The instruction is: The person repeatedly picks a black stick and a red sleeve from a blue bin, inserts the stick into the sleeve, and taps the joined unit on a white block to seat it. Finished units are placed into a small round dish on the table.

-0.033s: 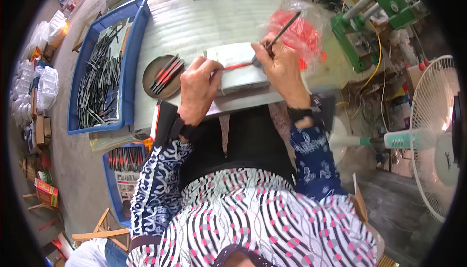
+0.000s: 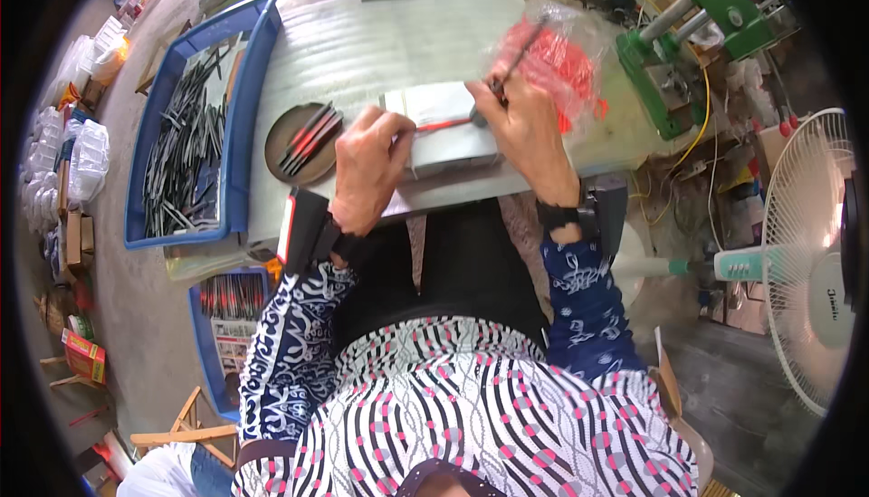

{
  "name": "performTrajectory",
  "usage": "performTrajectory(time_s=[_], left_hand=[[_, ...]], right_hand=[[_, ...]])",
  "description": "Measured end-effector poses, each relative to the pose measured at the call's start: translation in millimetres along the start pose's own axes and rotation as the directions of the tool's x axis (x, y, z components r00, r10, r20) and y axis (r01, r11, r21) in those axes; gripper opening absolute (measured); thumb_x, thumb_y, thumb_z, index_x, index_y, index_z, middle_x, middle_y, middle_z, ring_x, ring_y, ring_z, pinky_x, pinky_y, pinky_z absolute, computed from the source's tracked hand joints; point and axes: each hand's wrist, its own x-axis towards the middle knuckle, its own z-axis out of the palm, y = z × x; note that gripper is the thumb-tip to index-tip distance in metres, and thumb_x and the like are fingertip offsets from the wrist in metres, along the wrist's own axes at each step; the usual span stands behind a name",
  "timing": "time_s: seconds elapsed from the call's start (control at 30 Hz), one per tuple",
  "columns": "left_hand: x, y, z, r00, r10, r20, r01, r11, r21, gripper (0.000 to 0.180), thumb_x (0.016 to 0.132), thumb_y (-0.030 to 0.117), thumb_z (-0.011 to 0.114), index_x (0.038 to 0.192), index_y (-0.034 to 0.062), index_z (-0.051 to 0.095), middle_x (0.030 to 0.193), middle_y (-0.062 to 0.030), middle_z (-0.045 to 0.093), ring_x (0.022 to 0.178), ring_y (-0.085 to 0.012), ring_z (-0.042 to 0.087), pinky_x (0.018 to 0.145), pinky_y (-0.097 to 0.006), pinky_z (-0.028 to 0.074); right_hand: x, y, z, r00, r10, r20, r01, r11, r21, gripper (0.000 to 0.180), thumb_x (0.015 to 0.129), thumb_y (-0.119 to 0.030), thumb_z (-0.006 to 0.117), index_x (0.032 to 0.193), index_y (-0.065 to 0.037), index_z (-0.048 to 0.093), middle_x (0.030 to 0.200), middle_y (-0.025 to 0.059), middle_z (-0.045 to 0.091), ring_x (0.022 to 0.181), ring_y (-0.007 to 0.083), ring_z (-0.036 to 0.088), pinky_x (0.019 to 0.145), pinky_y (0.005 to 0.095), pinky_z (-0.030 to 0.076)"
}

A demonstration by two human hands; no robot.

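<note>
A slim red stick lies across a white block at the table's near edge. My left hand is closed in a pinch on the stick's left end. At its other end, my right hand is closed around a thin dark rod that tilts up to the right. A small dark piece shows under the right fingertips, where the stick ends; I cannot tell if they touch. Left of my left hand, a round brown dish holds several red and black sticks.
A blue crate of dark slender sticks stands at the left. Clear plastic with red pieces lies beyond my right hand. A green metal press is at the far right, a fan nearer. A lower blue crate sits at lower left.
My right wrist has turned slightly, bringing its dark strapped device more into view. The rod's upper end has shifted a little left and is blurred. My left hand stays nearly in place.
</note>
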Motion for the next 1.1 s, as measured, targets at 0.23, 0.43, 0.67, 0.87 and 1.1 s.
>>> performTrajectory(time_s=[0.23, 0.43, 0.67, 0.87, 1.1], left_hand=[[-1.1, -2.1, -0.3, 0.998, -0.063, -0.003, 0.063, 0.995, -0.079, 0.009, 0.082, 0.005, 0.068, 0.091, 0.0024, 0.070, 0.082, -0.0099, 0.063, 0.064, -0.0195, 0.063, 0.060, -0.030, 0.049], [-2.2, -3.7, 2.7, 0.997, -0.069, -0.017, 0.067, 0.992, -0.104, 0.008, 0.082, 0.004, 0.068, 0.089, 0.0016, 0.069, 0.080, -0.0097, 0.062, 0.062, -0.0186, 0.062, 0.058, -0.029, 0.049], [-1.9, 0.0, 4.1, 0.995, -0.085, -0.042, 0.080, 0.991, -0.110, 0.007, 0.081, 0.003, 0.069, 0.088, 0.0024, 0.068, 0.080, -0.0113, 0.061, 0.066, -0.0241, 0.063, 0.060, -0.033, 0.050], [0.1, -1.1, 1.9, 0.999, -0.026, -0.021, 0.025, 0.999, -0.046, 0.008, 0.079, 0.003, 0.068, 0.087, 0.0035, 0.067, 0.082, -0.0143, 0.061, 0.072, -0.0317, 0.063, 0.064, -0.039, 0.051], [-3.0, -1.2, 3.1, 0.997, -0.062, -0.050, 0.057, 0.994, -0.098, 0.008, 0.081, 0.005, 0.070, 0.089, 0.0026, 0.067, 0.082, -0.0103, 0.063, 0.069, -0.0255, 0.064, 0.063, -0.034, 0.050]], right_hand=[[-9.1, 11.2, 3.7, 0.998, 0.060, -0.014, -0.061, 0.998, -0.022, 0.031, 0.090, -0.027, 0.067, 0.093, 0.003, 0.061, 0.064, 0.0191, 0.062, 0.064, 0.0366, 0.065, 0.056, 0.0424, 0.048], [5.6, -15.7, -1.1, 1.000, -0.007, -0.023, 0.008, 0.999, 0.047, 0.028, 0.089, -0.025, 0.070, 0.091, 0.001, 0.060, 0.061, 0.0149, 0.060, 0.058, 0.0326, 0.063, 0.052, 0.0393, 0.047], [4.7, -43.2, 16.9, 0.998, -0.059, 0.016, 0.055, 0.983, 0.175, 0.029, 0.092, -0.028, 0.066, 0.096, -0.001, 0.058, 0.064, 0.0149, 0.061, 0.057, 0.0334, 0.062, 0.051, 0.0405, 0.047], [6.5, -34.3, 26.3, 0.990, -0.034, 0.135, 0.029, 0.999, 0.036, 0.033, 0.092, -0.029, 0.065, 0.094, 0.003, 0.057, 0.060, 0.0165, 0.060, 0.056, 0.0338, 0.062, 0.051, 0.0405, 0.047], [8.9, -51.9, 4.1, 0.958, -0.047, -0.284, 0.181, 0.865, 0.467, 0.026, 0.088, -0.025, 0.073, 0.091, -0.004, 0.058, 0.059, 0.0113, 0.055, 0.050, 0.0200, 0.060, 0.045, 0.0302, 0.042]])
